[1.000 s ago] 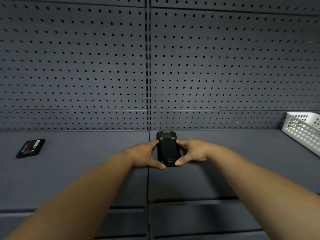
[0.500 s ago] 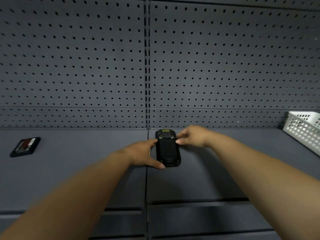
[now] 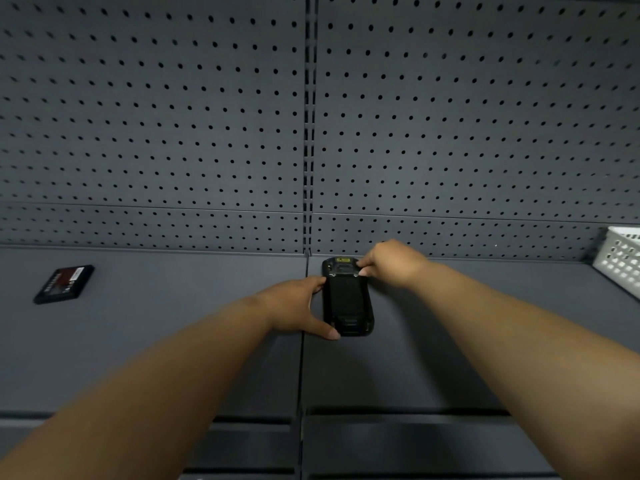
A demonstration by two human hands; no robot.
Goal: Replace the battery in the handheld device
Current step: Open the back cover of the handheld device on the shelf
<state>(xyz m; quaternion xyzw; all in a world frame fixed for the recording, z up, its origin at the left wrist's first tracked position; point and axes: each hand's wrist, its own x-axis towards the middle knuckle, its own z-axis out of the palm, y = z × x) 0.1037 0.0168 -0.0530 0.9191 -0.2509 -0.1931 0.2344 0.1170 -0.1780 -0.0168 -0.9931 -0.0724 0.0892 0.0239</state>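
On the grey shelf, just before the pegboard, the black device lies flat. Left hand grasps the device's left edge, thumb at its near corner. Right hand pinches the device's far right corner. Battery lies well left of the device; white basket sits far right.

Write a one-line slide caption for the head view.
Left hand steadies the black handheld device on the grey shelf while the right hand works its far end.
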